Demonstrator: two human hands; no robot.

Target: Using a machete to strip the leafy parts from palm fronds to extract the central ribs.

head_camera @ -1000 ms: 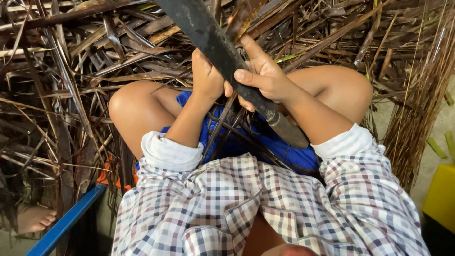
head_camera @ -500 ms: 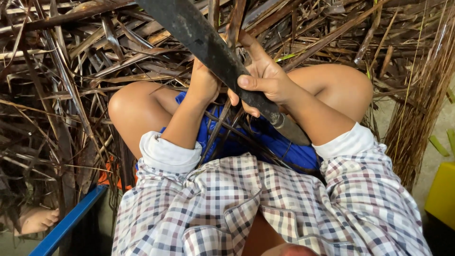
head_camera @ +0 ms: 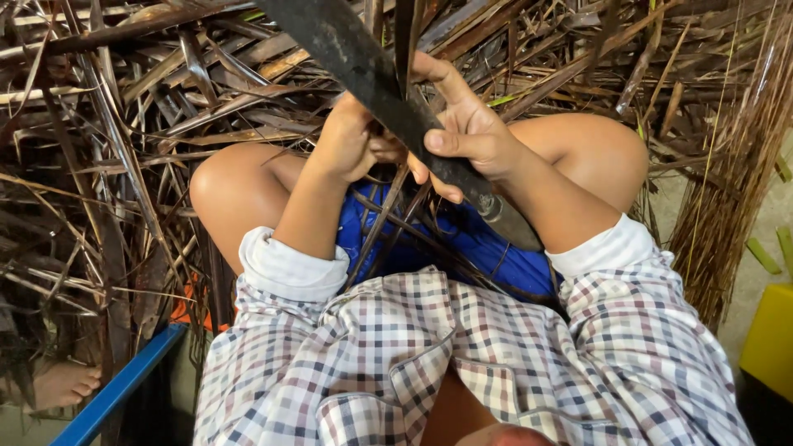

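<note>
A long dark knife blade (head_camera: 347, 49) slants from the top centre down to its handle (head_camera: 516, 225) over my lap. My right hand (head_camera: 471, 132) grips the blade near the handle, thumb pressed across its flat. A dry brown leaf strip (head_camera: 407, 37) stands upright against the blade's edge. My left hand (head_camera: 347, 140) is closed around the lower part of that strip, just left of the blade. Thin dark strands (head_camera: 380, 223) hang from the hands over my blue shorts (head_camera: 462, 248).
A thick heap of dry brown palm leaves (head_camera: 124, 124) fills the ground ahead and to the left. A bundle of thin leaf ribs (head_camera: 735, 182) lies at the right. A yellow box (head_camera: 770, 339) sits at the right edge, a blue bar (head_camera: 116, 388) and a bare foot (head_camera: 62, 381) at lower left.
The leaf strip has swung upright against the blade. My left hand slid slightly left and lower on it. The knife shifted a little.
</note>
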